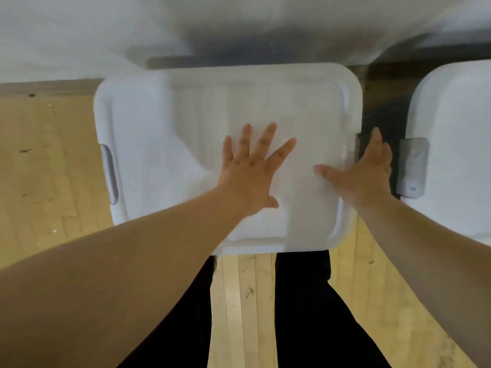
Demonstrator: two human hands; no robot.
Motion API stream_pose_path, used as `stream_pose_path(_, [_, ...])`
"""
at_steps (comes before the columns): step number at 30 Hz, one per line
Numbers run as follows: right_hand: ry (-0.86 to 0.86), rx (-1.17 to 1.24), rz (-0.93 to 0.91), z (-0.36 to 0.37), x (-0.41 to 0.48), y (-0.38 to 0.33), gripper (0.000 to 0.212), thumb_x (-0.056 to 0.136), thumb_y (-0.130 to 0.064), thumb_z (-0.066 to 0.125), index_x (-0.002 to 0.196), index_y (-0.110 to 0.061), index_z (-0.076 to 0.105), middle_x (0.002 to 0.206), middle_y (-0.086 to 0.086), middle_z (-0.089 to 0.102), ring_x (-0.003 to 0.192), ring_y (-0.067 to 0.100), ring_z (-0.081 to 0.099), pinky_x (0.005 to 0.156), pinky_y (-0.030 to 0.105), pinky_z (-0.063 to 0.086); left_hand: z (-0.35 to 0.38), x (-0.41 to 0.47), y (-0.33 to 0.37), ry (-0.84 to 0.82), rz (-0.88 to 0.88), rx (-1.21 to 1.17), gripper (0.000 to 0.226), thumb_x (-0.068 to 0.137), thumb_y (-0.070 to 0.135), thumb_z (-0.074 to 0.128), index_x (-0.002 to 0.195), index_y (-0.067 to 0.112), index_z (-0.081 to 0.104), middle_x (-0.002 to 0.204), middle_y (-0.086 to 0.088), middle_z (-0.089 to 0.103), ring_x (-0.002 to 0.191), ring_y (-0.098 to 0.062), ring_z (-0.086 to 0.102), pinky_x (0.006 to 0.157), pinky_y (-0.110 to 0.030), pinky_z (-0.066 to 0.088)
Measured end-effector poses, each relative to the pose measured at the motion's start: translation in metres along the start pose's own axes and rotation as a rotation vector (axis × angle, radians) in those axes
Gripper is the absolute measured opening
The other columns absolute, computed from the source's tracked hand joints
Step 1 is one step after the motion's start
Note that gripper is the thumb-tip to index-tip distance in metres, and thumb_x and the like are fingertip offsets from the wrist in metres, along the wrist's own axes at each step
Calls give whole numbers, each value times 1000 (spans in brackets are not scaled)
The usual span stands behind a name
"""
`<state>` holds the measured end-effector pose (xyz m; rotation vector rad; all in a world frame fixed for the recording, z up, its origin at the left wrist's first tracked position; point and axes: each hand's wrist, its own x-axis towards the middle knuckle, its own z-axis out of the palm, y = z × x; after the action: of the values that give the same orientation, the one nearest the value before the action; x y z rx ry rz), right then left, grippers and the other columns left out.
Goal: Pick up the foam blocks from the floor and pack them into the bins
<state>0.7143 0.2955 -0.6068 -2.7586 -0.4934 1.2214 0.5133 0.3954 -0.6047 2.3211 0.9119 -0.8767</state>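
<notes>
— What's over on the far left?
— Wood floor (39,168), a few specks on it and no foam blocks that I can see. Then comes the bin (105,115), with a grey latch (110,173) on its left end.
— Is it open?
— No, the white lid (292,102) covers the whole top. The left hand (252,168) lies flat on the middle, fingers spread wide, gripping nothing.
— And the other one?
— The right hand (364,168) is at the lid's right rim. Its thumb is splayed on top, its fingers stretch along the edge, and it holds nothing either.
— Further right?
— A second bin (457,115), lidded too, its grey clasp (413,168) facing the first.
— Nearly done, then?
— I'd say so. The blocks are presumably inside, out of sight, and this looks like closing up. I can't tell whether the lid has latched.
</notes>
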Motion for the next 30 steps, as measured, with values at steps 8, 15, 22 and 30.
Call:
stream_pose_path(8, [-387, 572, 182, -3, 30, 35, 92, 55, -48, 97, 134, -31, 55, 115, -7, 71, 96, 18, 70, 74, 39, 60, 3, 19, 24, -119, -106, 140, 132, 71, 81, 67, 139, 54, -42, 150, 8, -55, 140, -45, -43, 116, -73, -5])
stream_pose_path(15, [-190, 254, -115, -5, 0, 63, 88, 88, -46, 75, 159, -42, 21, 125, -12, 64, 95, 12, 63, 85, 35, 59, 1, 18, 29, -139, -137, 200, 130, 68, 89, 60, 139, 54, -43, 149, 6, -56, 141, -46, -41, 117, -72, -4])
stream_pose_path(22, [-202, -131, -461, 5, -9, 79, 89, 106, -39, 47, 153, -46, -28, 164, -1, 32, 102, 18, 65, 77, 35, 62, 4, 19, 29, -94, -143, 220, 133, 66, 90, 62, 139, 54, -43, 153, 6, -51, 144, -47, -37, 118, -70, -3])
stream_pose_path(30, [-309, -335, -440, -35, -8, 77, 93, 100, -56, 51, 150, -54, -27, 172, 2, -6, 154, 40, 17, 113, 58, 37, -6, -3, 62, -51, -219, 101, 126, 78, 74, 69, 149, 50, -32, 166, 1, -30, 154, -40, -16, 124, -60, 7])
